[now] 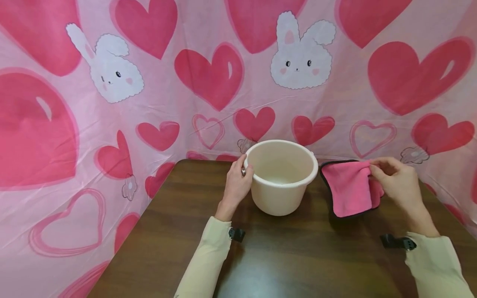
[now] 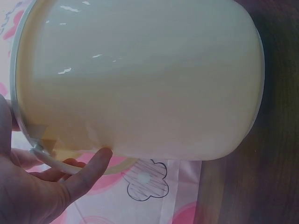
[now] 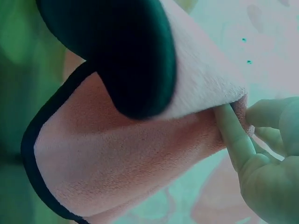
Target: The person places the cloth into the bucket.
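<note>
A cream plastic bucket (image 1: 279,198) stands upright on the brown table, its inside partly visible from above. My left hand (image 1: 239,179) holds its left rim. In the left wrist view the thumb of that left hand (image 2: 42,191) lies along the bucket wall (image 2: 149,84), and the fingers curl round the rim and a thin curved handle (image 2: 70,169). To the right of the bucket, a pink cloth (image 1: 346,188) with dark edging hangs folded from my right hand (image 1: 400,184). Thumb and fingers of the right hand (image 3: 266,154) pinch the cloth (image 3: 135,158) at its top.
The dark brown wooden table (image 1: 283,256) reaches back to a pink curtain (image 1: 208,25) printed with hearts and rabbits, close behind the bucket. A black strap device (image 1: 237,234) sits on the left wrist, another strap device (image 1: 398,242) on the right.
</note>
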Available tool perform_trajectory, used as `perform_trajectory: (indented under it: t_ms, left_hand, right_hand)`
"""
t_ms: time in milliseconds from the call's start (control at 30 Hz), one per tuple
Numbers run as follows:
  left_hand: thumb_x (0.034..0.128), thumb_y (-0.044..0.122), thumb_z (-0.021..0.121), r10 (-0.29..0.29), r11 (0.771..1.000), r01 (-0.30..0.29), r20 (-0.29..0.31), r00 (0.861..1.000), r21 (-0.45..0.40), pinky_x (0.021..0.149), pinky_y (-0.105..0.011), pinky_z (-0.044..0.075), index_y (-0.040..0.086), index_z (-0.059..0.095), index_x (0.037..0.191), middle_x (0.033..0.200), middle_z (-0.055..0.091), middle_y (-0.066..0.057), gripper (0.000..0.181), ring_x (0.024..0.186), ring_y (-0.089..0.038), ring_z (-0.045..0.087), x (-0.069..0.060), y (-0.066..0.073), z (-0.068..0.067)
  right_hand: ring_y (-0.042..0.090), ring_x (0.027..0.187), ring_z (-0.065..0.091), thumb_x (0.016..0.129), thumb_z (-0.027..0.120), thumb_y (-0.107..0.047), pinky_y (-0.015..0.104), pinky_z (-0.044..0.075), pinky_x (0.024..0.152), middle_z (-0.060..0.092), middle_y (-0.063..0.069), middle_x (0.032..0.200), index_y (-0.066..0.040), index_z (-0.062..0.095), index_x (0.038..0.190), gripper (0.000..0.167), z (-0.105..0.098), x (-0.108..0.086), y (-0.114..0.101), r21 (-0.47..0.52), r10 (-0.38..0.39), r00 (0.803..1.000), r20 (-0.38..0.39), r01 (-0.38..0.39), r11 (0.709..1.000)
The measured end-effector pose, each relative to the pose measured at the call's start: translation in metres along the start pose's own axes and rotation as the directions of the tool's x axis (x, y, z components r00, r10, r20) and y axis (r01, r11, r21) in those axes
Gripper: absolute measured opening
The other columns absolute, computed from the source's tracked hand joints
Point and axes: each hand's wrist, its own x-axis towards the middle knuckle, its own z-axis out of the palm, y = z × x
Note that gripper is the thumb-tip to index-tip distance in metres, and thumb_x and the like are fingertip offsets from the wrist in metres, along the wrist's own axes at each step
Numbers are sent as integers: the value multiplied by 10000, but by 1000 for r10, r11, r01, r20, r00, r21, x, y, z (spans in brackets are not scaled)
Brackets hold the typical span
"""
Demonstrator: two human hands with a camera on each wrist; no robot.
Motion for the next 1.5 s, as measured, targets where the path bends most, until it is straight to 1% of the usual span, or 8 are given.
perform_trajectory:
  t_ms: [200, 500, 633, 733, 933, 1033, 1267, 1500]
  left_hand:
    - [952, 252, 544, -16, 1000, 16, 2, 1000, 2, 1040, -459, 467, 78, 506, 1425, 1320, 585, -171, 505, 1195, -303, 581, 1, -1, -3]
    - [953, 251, 540, -18, 1000, 18, -2, 1000, 13, 1058, -456, 456, 87, 508, 1428, 1336, 587, -160, 504, 1217, -304, 576, -1, -2, -3]
    - [955, 250, 536, -8, 1000, 8, 2, 1000, 18, 1062, -459, 451, 78, 504, 1431, 1343, 586, -162, 507, 1231, -306, 570, -2, -2, -3]
    - [957, 266, 527, -3, 1000, 3, 9, 1000, 26, 1064, -459, 450, 79, 500, 1435, 1350, 585, -161, 514, 1237, -307, 569, -2, -3, -4]
    - [955, 285, 519, -5, 1000, 5, 8, 1000, 23, 1062, -458, 454, 101, 489, 1449, 1360, 583, -161, 528, 1242, -308, 570, -2, -5, -7]
    - [954, 301, 513, -3, 1000, 3, 6, 1000, 22, 1058, -461, 458, 105, 489, 1450, 1360, 585, -161, 534, 1240, -308, 573, -3, -6, -8]
    - [965, 317, 507, -7, 1000, 6, 20, 1000, 19, 1054, -471, 462, 107, 483, 1454, 1369, 579, -160, 533, 1241, -309, 572, -3, -4, -9]
    - [956, 316, 524, -19, 1000, 19, 17, 1000, 18, 1050, -459, 465, 111, 500, 1442, 1357, 587, -152, 528, 1230, -295, 578, -5, -4, -8]
  right_hand:
    - [-162, 675, 595, 909, 683, -211, 26, 462, 623, 601, -366, 788, 0, 682, 1118, 297, -1, 9, -28, 106, 29, 999, -24, -27, 994]
    - [-84, 709, 633, 866, 718, -125, 38, 472, 667, 668, -250, 820, 11, 723, 1070, 245, 1, 28, -75, 214, -64, 989, -135, 92, 972]
    - [-35, 749, 657, 850, 724, -71, 56, 496, 709, 698, -189, 870, 36, 719, 1063, 239, 4, 35, -98, 289, -107, 981, -159, 150, 946]
    - [-8, 772, 675, 839, 711, -8, 77, 514, 745, 715, -144, 889, 88, 707, 1042, 224, 10, 40, -116, 373, -169, 968, -187, 229, 899]
    - [55, 786, 698, 818, 675, 103, 115, 539, 755, 735, -19, 895, 183, 667, 1012, 210, 31, 46, -149, 597, -291, 933, -213, 360, 717]
    - [47, 824, 703, 824, 683, 88, 121, 539, 784, 726, -17, 933, 127, 693, 1031, 210, 42, 45, -160, 569, -322, 927, -190, 372, 734]
    - [-42, 893, 672, 843, 720, 5, 109, 518, 822, 691, 32, 1023, 15, 715, 1101, 258, 67, 37, -176, 402, -373, 921, -112, 385, 831]
    - [-60, 899, 659, 895, 686, -74, 98, 499, 843, 683, 115, 1157, -65, 689, 1170, 275, 82, 27, -177, 309, -422, 906, 26, 394, 865]
